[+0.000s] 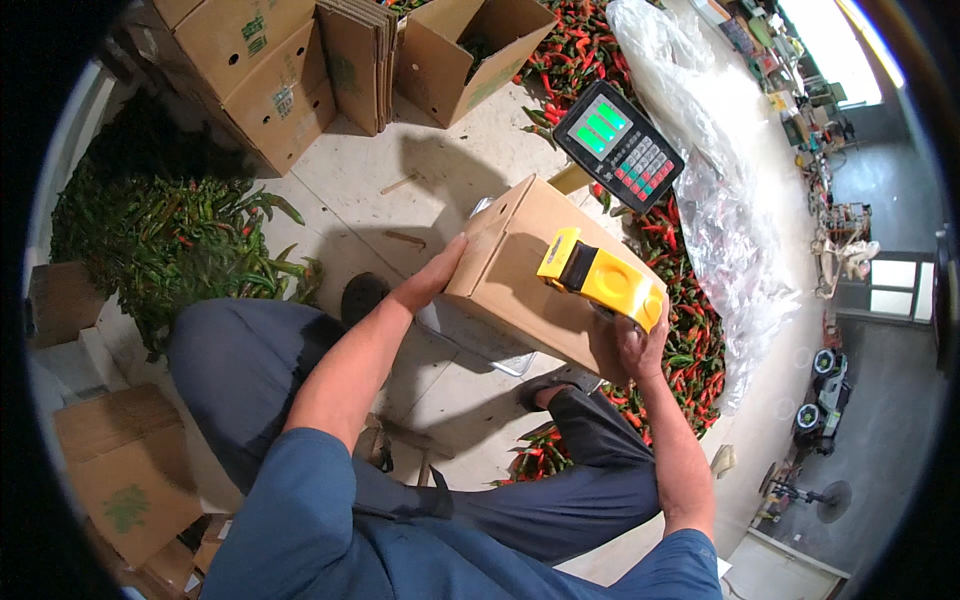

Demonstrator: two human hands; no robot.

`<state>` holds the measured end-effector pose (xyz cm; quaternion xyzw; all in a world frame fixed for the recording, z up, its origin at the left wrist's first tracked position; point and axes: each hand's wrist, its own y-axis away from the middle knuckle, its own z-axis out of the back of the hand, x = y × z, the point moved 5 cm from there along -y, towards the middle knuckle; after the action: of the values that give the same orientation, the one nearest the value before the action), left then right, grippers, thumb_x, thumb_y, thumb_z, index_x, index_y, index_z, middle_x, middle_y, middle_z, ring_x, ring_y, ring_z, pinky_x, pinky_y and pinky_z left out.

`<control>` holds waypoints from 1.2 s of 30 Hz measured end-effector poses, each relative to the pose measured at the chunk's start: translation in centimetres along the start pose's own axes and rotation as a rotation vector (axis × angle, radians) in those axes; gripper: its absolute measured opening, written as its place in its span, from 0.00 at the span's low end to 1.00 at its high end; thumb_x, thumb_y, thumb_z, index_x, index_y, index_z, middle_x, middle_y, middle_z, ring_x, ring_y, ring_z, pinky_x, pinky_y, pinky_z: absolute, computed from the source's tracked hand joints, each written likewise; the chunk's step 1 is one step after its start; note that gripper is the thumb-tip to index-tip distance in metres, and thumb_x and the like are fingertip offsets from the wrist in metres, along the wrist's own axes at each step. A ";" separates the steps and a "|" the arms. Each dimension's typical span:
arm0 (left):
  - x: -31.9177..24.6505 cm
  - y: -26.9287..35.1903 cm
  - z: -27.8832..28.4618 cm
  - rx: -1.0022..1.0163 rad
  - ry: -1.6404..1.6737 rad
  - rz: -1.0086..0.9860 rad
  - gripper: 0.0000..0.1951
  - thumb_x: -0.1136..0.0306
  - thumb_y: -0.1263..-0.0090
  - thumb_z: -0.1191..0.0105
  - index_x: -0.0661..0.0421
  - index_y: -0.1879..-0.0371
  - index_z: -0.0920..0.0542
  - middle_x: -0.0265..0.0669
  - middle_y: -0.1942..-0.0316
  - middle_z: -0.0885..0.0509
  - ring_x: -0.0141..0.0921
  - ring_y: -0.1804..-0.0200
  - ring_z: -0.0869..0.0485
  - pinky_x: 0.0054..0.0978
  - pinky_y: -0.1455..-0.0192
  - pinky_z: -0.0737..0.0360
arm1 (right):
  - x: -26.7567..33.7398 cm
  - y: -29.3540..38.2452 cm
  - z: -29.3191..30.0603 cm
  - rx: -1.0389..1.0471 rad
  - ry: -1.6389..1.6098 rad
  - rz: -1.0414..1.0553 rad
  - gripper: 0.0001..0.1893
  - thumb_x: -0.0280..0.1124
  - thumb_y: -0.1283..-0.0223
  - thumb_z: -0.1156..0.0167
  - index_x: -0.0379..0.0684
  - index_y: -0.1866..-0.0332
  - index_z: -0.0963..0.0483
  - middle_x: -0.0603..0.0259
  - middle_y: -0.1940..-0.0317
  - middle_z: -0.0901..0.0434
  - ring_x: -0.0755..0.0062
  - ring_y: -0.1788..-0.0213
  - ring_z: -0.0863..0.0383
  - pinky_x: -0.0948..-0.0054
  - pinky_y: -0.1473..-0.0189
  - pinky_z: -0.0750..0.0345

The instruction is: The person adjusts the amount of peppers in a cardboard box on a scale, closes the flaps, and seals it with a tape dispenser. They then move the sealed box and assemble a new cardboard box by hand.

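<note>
A closed brown cardboard box is tilted between my two hands, above the metal platform of a weighing scale. My left hand presses against the box's left end, with the fingers partly out of sight. My right hand is at the box's right end and grips a yellow tape dispenser, which lies over the box's upper face. The lower part of the dispenser and its roll are mostly hidden. Just beyond the box stands the scale's black display and keypad, its green screen lit.
Red and green chili peppers lie heaped on the right beside clear plastic sheeting. A heap of green peppers is at the left. Stacked cartons, flattened cardboard and an open box stand at the far side.
</note>
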<state>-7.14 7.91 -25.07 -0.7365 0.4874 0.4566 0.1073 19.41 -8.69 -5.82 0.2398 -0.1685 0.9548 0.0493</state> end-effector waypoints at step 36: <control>-15.8 2.3 -6.8 0.191 -1.166 -0.253 0.51 0.41 0.49 0.25 0.40 0.23 0.35 0.49 0.17 0.55 0.48 0.17 0.52 0.45 0.17 0.47 | 2.2 -0.3 0.9 -0.104 -0.020 -0.009 0.22 0.30 0.49 0.33 0.38 0.48 0.29 0.45 0.55 0.24 0.42 0.49 0.26 0.53 0.45 0.28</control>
<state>-6.83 12.41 -8.32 -0.4044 0.2957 0.7229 0.4760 17.97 -8.68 -3.91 0.2472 -0.2171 0.9421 0.0642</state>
